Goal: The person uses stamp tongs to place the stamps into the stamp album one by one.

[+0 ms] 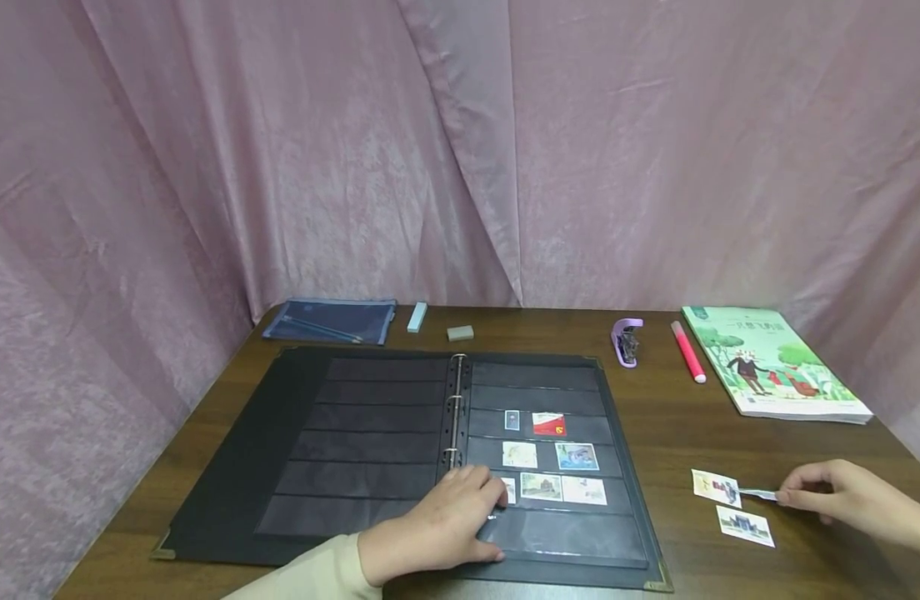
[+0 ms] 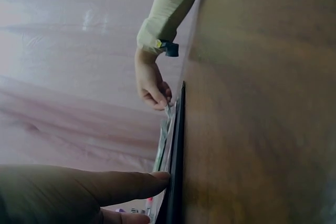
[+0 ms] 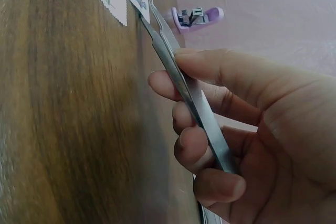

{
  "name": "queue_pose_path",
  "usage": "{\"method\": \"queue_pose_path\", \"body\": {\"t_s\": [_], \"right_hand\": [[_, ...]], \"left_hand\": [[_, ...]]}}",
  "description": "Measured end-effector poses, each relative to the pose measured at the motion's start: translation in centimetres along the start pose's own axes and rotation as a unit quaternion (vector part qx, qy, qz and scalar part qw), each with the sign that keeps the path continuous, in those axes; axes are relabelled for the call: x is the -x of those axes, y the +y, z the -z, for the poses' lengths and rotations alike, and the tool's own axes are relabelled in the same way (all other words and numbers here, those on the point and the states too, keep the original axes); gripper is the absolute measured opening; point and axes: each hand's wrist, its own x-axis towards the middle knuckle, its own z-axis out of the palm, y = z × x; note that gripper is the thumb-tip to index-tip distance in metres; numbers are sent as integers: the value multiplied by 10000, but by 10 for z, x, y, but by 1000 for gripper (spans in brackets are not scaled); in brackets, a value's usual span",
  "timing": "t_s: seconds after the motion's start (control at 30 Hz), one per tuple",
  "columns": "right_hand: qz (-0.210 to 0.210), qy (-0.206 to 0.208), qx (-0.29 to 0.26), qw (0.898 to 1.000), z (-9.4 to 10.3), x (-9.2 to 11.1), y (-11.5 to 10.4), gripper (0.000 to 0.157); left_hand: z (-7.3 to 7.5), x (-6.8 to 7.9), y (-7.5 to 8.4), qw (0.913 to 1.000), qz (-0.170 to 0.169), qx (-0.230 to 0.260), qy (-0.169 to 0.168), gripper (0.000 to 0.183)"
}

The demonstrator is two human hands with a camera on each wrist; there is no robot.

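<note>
A stamp album [image 1: 272, 450] with black pocket pages lies spread on the table. My left hand [image 1: 441, 521] rests on its right page beside the ring binding, partly covering a stamp there. Several stamps, among them a red and white stamp [image 1: 548, 424], sit in that page's strips. My right hand [image 1: 853, 500] holds metal tweezers [image 3: 212, 129] between thumb and fingers. Their tips stand apart at the edge of a loose stamp [image 1: 717, 488] on the wood. Just in front of it lies a second loose stamp [image 1: 745, 527] showing a building.
Along the back are a blue mesh pouch [image 1: 328, 321], a light blue stick-shaped item [image 1: 417, 317], a grey eraser-like block [image 1: 460, 333] and a purple stapler [image 1: 627, 342]. A red marker [image 1: 688, 352] lies beside a green illustrated book [image 1: 775, 362] at right. Pink curtains hang behind.
</note>
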Motion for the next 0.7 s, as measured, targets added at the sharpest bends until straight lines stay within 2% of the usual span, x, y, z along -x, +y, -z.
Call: {"method": "queue_pose_path", "body": {"t_s": [0.17,0.53,0.7], "right_hand": [[33,136,123,9998,0,-3,-4,16],[587,525,207,9967,-2,-7,-9,19],[640,655,392,9950,-1,-15,-21,19]], "left_hand": [[1,0,-1,9999,1,92,-45,47],[-2,-3,-4,9991,43,407,-139,46],[-3,-5,-8,9969,10,760,-195,42]]}}
